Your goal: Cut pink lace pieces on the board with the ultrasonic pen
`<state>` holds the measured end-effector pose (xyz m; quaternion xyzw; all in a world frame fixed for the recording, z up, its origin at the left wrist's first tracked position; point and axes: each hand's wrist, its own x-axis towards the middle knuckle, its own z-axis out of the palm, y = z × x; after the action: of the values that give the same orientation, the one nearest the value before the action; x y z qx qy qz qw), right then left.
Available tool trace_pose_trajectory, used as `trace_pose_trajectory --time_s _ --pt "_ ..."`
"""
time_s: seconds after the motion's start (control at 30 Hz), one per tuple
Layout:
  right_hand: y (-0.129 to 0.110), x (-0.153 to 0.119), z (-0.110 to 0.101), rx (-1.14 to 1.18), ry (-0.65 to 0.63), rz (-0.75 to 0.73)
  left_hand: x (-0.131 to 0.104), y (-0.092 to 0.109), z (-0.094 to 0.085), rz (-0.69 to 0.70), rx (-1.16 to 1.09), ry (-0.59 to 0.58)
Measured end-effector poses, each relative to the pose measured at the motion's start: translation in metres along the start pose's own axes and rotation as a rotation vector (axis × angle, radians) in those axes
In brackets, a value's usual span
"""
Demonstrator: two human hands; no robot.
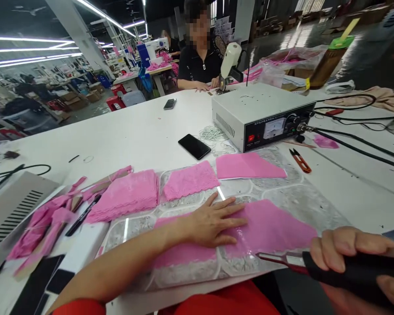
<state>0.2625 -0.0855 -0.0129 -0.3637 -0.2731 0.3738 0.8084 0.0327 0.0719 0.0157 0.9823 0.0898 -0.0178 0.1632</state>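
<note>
Flat on a large pink fabric piece (pixel 272 225) lies my left hand (pixel 213 221), its fingers spread. Part of the fabric is hidden under that hand and forearm. My right hand (pixel 351 253) is wrapped round a black-handled tool (pixel 357 271) with a narrow metal tip, which is at the fabric's near edge. Beneath the fabric is a patterned clear mat (pixel 302 197). Beyond my left hand are a single pink lace-edged piece (pixel 192 179) and a pink piece on white backing (pixel 248 166). A stack of pink lace-edged pieces (pixel 131 192) sits to the left.
A grey control box (pixel 259 111) with black cables stands at the back right, near orange-handled snips (pixel 300 160). A black phone (pixel 194 146) lies beyond the mat. Pink bundles (pixel 42 223) and a vented box (pixel 16 205) are at left. A person sits across the table (pixel 128 122).
</note>
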Motion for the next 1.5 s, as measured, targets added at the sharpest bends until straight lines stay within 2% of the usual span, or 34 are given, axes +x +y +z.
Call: trace_pose_trajectory --time_s 0.07,0.13,0.4,0.73,1.33,1.5 --pt "0.0 -0.009 0.023 0.018 -0.013 0.047 0.0 0.0 0.003 0.009 0.007 0.025" --pt "0.0 -0.016 0.036 0.029 -0.035 0.088 -0.001 0.001 0.005 0.02 0.013 0.039" --pt "0.003 -0.021 0.042 0.003 -0.117 0.145 -0.002 0.001 0.01 0.039 0.071 0.061" --pt "-0.002 -0.017 0.077 -0.102 -0.214 0.108 -0.004 0.001 0.012 0.047 0.09 0.074" --pt "-0.003 -0.015 0.092 -0.128 -0.219 0.103 -0.003 0.0 0.015 0.038 0.047 0.097" --pt "-0.003 -0.015 0.093 -0.126 -0.267 0.089 -0.003 0.001 0.012 0.025 0.042 0.076"
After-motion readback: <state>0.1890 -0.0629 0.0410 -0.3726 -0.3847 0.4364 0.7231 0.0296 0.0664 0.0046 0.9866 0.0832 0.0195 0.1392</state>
